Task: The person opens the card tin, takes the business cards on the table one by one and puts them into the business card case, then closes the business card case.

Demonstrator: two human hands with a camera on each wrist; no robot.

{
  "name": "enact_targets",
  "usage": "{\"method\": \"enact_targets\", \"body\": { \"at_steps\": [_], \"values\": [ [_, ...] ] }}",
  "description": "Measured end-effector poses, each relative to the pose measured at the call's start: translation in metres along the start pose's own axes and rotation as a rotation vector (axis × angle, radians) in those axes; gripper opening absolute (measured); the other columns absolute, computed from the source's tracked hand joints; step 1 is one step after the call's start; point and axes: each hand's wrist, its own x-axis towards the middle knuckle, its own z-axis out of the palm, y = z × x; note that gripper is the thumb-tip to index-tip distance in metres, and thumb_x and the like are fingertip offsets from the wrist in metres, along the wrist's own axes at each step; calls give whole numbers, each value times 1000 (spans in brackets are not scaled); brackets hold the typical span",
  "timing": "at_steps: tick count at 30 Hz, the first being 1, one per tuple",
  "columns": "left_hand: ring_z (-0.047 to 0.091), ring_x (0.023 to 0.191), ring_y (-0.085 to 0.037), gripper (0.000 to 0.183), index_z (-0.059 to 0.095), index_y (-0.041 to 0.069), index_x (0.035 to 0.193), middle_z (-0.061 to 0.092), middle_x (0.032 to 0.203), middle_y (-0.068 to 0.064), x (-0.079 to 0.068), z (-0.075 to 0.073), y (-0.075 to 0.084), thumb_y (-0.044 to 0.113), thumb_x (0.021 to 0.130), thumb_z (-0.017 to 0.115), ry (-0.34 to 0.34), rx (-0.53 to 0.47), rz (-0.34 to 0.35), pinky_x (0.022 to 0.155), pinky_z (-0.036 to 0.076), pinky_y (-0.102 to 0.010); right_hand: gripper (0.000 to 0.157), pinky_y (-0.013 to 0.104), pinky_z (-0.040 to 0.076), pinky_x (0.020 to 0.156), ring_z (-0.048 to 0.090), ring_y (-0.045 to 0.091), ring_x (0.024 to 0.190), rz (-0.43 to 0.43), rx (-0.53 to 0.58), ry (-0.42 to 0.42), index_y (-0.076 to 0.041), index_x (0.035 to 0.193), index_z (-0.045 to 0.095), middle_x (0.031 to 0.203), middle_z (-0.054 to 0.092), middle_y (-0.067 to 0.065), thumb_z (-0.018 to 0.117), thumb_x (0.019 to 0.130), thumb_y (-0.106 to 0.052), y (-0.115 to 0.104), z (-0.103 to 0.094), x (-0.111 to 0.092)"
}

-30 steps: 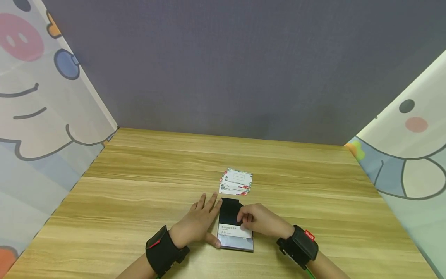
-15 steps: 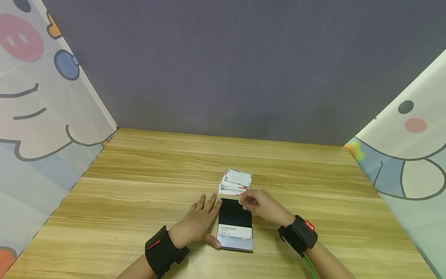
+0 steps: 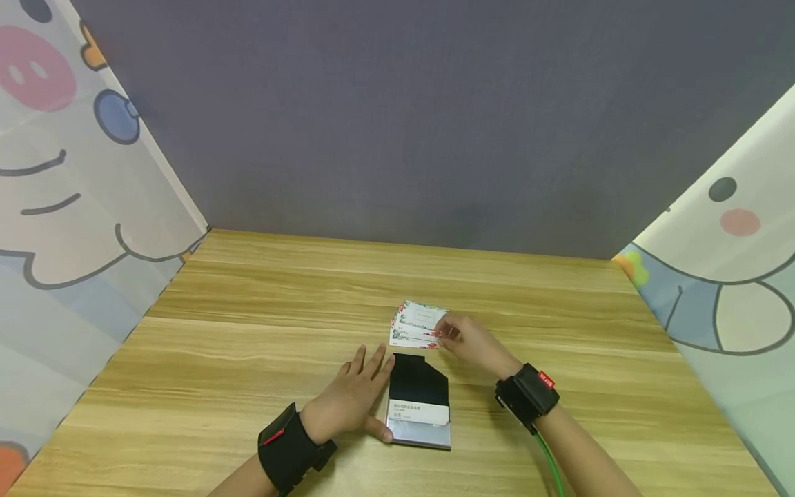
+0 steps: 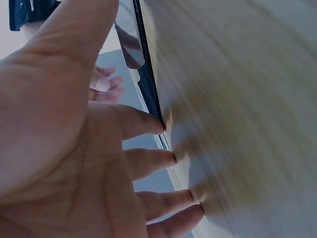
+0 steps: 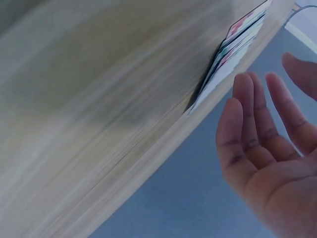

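An opened business card case point(image 3: 419, 435), black in its upper half and silvery below, lies on the table with a white printed card point(image 3: 419, 412) across its middle. My left hand point(image 3: 350, 400) rests at its left side, fingers straight, thumb by its lower left corner. In the left wrist view the fingertips point(image 4: 157, 127) come down on the wood along the case's dark edge. Beyond the case lies a fanned stack of floral-bordered cards point(image 3: 422, 316). At the stack's right edge is my right hand point(image 3: 468, 342); its fingers point(image 5: 229, 124) curve loosely beside the cards, holding nothing.
The wood-grain table point(image 3: 279, 290) ends at a dark grey panel point(image 3: 397, 138) at the back. Cartoon-printed sheets point(image 3: 68, 172) stand along both sides. Each wrist wears a black strap point(image 3: 288, 445), and a green cable point(image 3: 549, 459) trails from the right one.
My right hand has moved from the case's white card up past the case's top to the right edge of the card stack. The left hand has stayed where it was.
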Motion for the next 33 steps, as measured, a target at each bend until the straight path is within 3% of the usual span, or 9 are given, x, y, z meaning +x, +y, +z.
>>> {"method": "enact_targets", "body": {
  "at_steps": [7, 18, 33],
  "values": [
    [14, 129, -52, 116, 24, 1, 142, 17, 150, -25, 0, 1, -1, 61, 53, 69, 0, -22, 3, 99, 30, -63, 27, 43, 50, 73, 54, 27, 85, 51, -54, 64, 2, 103, 60, 100, 57, 17, 65, 77, 2, 8, -3, 12],
    [13, 129, -53, 115, 24, 1, 142, 16, 150, -25, -1, -1, -1, 60, 55, 70, -3, -44, 3, 100, 28, -63, 47, 52, 42, 92, 45, 37, 111, 121, -135, 10, 5, 118, 51, 120, 50, 24, 67, 76, -5, 13, 1, 24],
    [14, 129, -53, 115, 24, 0, 142, 17, 150, -25, -1, -1, -1, 59, 55, 70, 5, -36, 12, 99, 29, -63, 46, 50, 42, 89, 46, 38, 103, 141, -178, 41, 2, 116, 53, 116, 55, 21, 69, 74, -4, 18, 9, 27]
  ]
}}
